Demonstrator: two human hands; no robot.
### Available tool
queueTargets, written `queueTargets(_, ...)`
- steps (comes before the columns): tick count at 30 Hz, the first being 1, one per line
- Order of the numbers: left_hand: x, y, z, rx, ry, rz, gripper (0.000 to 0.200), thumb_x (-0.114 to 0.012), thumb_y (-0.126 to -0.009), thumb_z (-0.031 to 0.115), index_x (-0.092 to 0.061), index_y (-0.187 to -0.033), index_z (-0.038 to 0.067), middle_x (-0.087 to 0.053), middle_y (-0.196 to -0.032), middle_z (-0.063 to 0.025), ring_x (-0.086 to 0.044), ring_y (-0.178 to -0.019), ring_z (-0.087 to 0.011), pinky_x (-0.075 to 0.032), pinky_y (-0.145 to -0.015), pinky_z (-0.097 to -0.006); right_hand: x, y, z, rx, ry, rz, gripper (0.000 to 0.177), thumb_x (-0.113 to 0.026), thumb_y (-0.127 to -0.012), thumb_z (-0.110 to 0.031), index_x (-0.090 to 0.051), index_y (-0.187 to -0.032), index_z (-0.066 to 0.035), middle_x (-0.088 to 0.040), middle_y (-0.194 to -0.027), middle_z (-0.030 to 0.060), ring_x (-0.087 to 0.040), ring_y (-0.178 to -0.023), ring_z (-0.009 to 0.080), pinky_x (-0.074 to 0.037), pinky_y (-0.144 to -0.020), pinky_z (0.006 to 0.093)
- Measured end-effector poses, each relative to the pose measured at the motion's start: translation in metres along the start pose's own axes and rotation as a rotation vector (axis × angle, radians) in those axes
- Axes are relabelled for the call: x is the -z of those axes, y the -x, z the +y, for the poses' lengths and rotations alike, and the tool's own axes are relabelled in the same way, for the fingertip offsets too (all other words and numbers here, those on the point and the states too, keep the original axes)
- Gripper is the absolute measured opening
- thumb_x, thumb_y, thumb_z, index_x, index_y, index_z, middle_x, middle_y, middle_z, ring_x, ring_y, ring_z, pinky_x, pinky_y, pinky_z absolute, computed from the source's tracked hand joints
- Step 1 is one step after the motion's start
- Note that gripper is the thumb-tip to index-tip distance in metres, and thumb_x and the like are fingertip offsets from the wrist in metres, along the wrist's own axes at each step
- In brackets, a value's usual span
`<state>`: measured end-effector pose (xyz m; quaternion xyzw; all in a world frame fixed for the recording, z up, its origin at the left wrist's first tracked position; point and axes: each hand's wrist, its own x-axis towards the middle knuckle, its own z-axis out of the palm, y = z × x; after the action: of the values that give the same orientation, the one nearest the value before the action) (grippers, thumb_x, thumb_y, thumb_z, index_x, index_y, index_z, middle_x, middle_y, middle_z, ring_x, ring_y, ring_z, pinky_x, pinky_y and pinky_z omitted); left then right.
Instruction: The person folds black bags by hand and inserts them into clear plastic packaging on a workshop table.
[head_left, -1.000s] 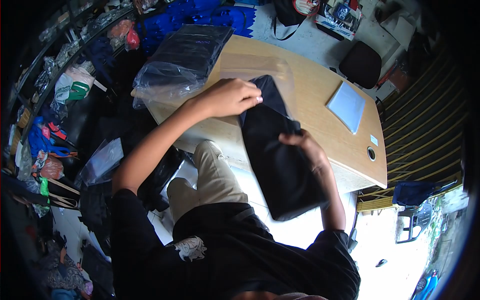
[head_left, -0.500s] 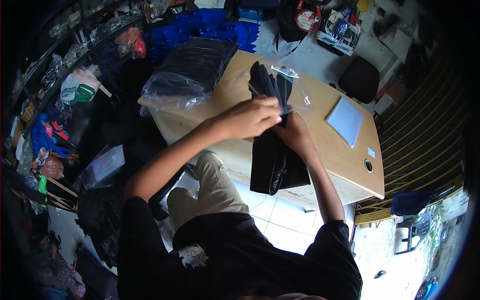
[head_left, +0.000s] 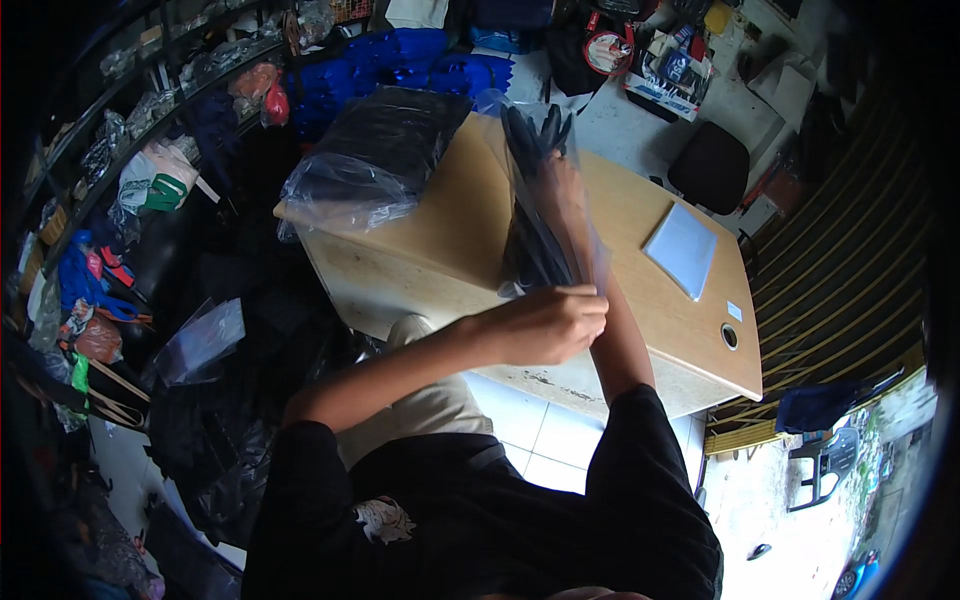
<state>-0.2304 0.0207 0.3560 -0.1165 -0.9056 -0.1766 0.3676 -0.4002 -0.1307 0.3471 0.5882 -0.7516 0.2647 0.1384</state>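
A clear plastic bag covers a dark, strap-topped black bag above the wooden table. My right hand reaches up inside the plastic, closed around the upper part of the black bag; its fingertips are partly hidden. At the plastic bag's lower edge, my left hand pinches the film with its fingers closed.
Plastic-wrapped black goods lie on the table's left part. A stack of clear plastic sleeves rests on its right, near a round hole. Behind stands a black chair; crowded shelves line the left.
My right hand and the black bag have moved up into the plastic bag. My left hand has come down toward me, drawing the plastic's edge over my right wrist.
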Motion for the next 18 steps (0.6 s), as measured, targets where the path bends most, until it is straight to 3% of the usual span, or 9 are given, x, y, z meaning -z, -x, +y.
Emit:
queueTargets(5,0.006,0.010,-0.013,0.156,-0.115,0.167,0.009,-0.063,-0.082,0.001,-0.057,-0.075,-0.003,-0.053,-0.075,-0.0108,-0.056,-0.075,-0.0240,-0.048,-0.068,-0.0357,-0.019,-0.022,0.014,-0.084,-0.110,-0.127,0.059,-0.063,-0.084,-0.041,-0.052,-0.115,0.007,-0.056,-0.119,0.0327,-0.059,-0.107,0.0443,-0.050,-0.089,0.0474)
queueTargets(7,0.008,0.020,-0.021,0.261,-0.156,0.153,0.007,-0.064,-0.081,0.002,-0.057,-0.080,0.000,-0.055,-0.085,-0.0098,-0.056,-0.086,-0.0256,-0.046,-0.071,-0.0401,-0.016,-0.027,0.020,-0.086,-0.138,-0.090,0.065,-0.063,-0.084,-0.046,-0.052,-0.122,0.006,-0.052,-0.126,0.0339,-0.054,-0.117,0.0448,-0.047,-0.096,0.0476)
queueTargets(8,0.008,0.026,-0.024,0.369,-0.392,0.151,0.011,-0.065,-0.080,0.005,-0.057,-0.087,0.001,-0.053,-0.094,-0.0102,-0.054,-0.092,-0.0274,-0.045,-0.073,-0.0426,-0.010,-0.031,0.026,-0.170,-0.280,-0.117,0.065,-0.060,-0.086,-0.049,-0.051,-0.128,-0.002,-0.052,-0.129,0.0316,-0.051,-0.121,0.0432,-0.043,-0.100,0.0466)
queueTargets(9,0.004,0.035,-0.028,0.474,-0.627,0.152,0.018,-0.067,-0.079,0.008,-0.057,-0.094,0.003,-0.052,-0.104,-0.0106,-0.053,-0.099,-0.0293,-0.044,-0.076,-0.0451,-0.007,-0.035,0.037,-0.252,-0.419,-0.146,0.065,-0.058,-0.088,-0.052,-0.049,-0.135,-0.009,-0.051,-0.131,0.0293,-0.048,-0.125,0.0416,-0.039,-0.104,0.0456)
queueTargets(10,-0.004,0.048,-0.036,0.574,-0.729,0.141,0.042,-0.070,-0.078,0.014,-0.052,-0.115,0.006,-0.045,-0.121,-0.0135,-0.047,-0.110,-0.0331,-0.042,-0.082,-0.0480,-0.007,-0.033,0.049,-0.252,-0.418,-0.138,0.065,-0.058,-0.088,-0.052,-0.049,-0.135,-0.009,-0.051,-0.131,0.0293,-0.048,-0.125,0.0416,-0.039,-0.104,0.0456)
queueTargets(13,-0.018,0.066,-0.052,0.712,-0.658,0.284,0.055,-0.069,-0.080,0.017,-0.044,-0.128,0.007,-0.041,-0.128,-0.0176,-0.046,-0.114,-0.0344,-0.044,-0.083,-0.0471,-0.031,-0.015,0.100,0.417,0.469,0.062,0.058,-0.057,-0.087,-0.045,-0.052,-0.132,-0.009,-0.042,-0.141,0.0234,-0.033,-0.138,0.0356,-0.025,-0.114,0.0446)
queueTargets(14,-0.023,0.070,-0.059,0.728,-0.591,0.293,0.055,-0.065,-0.086,0.023,-0.042,-0.132,0.003,-0.049,-0.128,-0.0205,-0.051,-0.114,-0.0361,-0.045,-0.083,-0.0473,-0.033,-0.009,0.106,0.413,0.475,0.068,0.058,-0.057,-0.087,-0.045,-0.052,-0.132,-0.009,-0.042,-0.141,0.0234,-0.033,-0.138,0.0356,-0.025,-0.114,0.0446)
queueTargets(16,-0.033,0.079,-0.076,0.777,-0.440,0.347,0.054,-0.063,-0.088,0.023,-0.041,-0.132,0.002,-0.053,-0.122,-0.0227,-0.055,-0.108,-0.0385,-0.047,-0.081,-0.0469,-0.036,0.006,0.111,0.776,0.630,-0.050,0.052,-0.055,-0.088,-0.039,-0.052,-0.132,-0.011,-0.043,-0.142,0.0189,-0.036,-0.137,0.0323,-0.024,-0.114,0.0475)
queueTargets(18,-0.038,0.086,-0.087,0.828,-0.294,0.485,0.051,-0.059,-0.093,0.024,-0.039,-0.133,0.001,-0.061,-0.109,-0.0270,-0.061,-0.094,-0.0448,-0.050,-0.077,-0.0450,-0.005,0.039,0.077,0.459,0.034,-0.534,0.053,-0.052,-0.092,-0.041,-0.050,-0.135,-0.012,-0.043,-0.142,0.0170,-0.034,-0.138,0.0327,-0.020,-0.115,0.0536)
